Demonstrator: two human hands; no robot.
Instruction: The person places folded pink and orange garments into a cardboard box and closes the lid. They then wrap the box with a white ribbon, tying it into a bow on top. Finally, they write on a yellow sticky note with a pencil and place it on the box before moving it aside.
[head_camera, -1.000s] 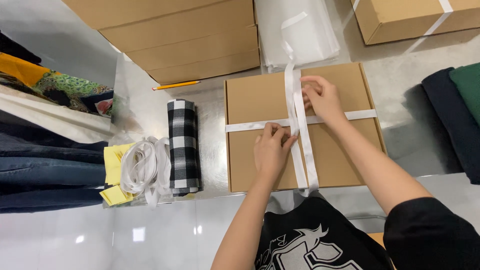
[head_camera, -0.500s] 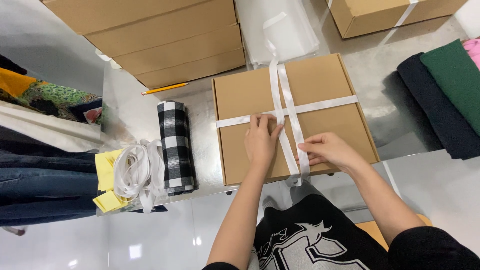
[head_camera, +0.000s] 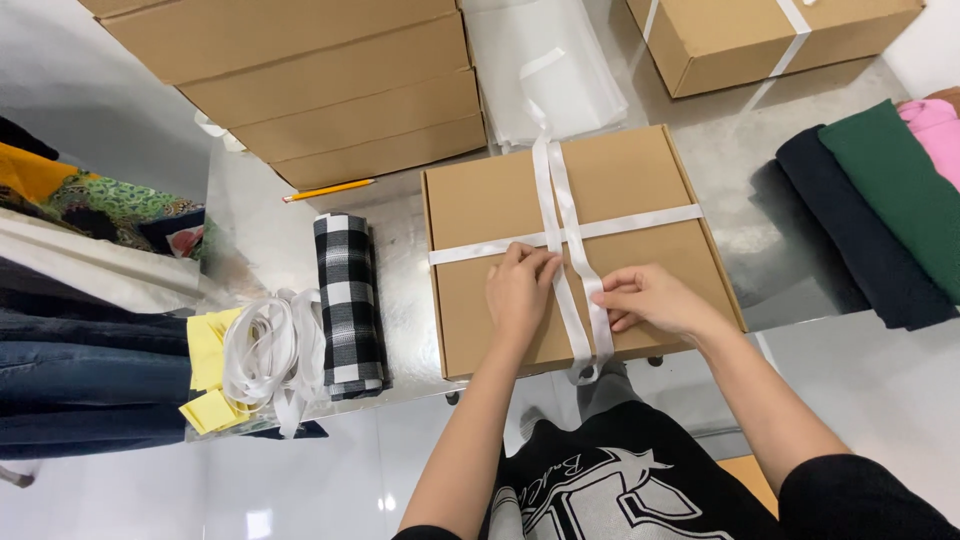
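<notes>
Flat cardboard box (head_camera: 580, 240) on the metal table (head_camera: 790, 230), directly in front of the person. White ribbon (head_camera: 570, 240) runs across it both ways, the bands crossing near the middle of the lid.

Left hand (head_camera: 518, 290): fingers pressed down on the ribbon at the crossing, pinning it flat against the lid. Not clenched; a holding press with the fingertips, which seem to close lightly on the band.

Right hand (head_camera: 652, 298): just right of the left, pinching the lengthwise ribbon strand low down, near the box's near edge. A loop of ribbon hangs over that edge below the pinch.

Change: a second ago the right hand was on the far side of the crossing, up near the top of the lid; half a second ago it had already dropped to the near side. Now it sits a little higher and closer to the left hand. The left hand has stayed at the crossing throughout. Judgement: the lengthwise band is laid and being drawn snug, with the crossing held as anchor.

Left of the pinning hand: rolled black-and-white checked cloth (head_camera: 348, 300), then a loose coil of white ribbon (head_camera: 270, 350) on yellow pieces. Beyond: stacked cardboard boxes (head_camera: 330, 90), a pencil (head_camera: 328, 189). Right of the grip: folded dark, green and pink cloth (head_camera: 880, 200).
</notes>
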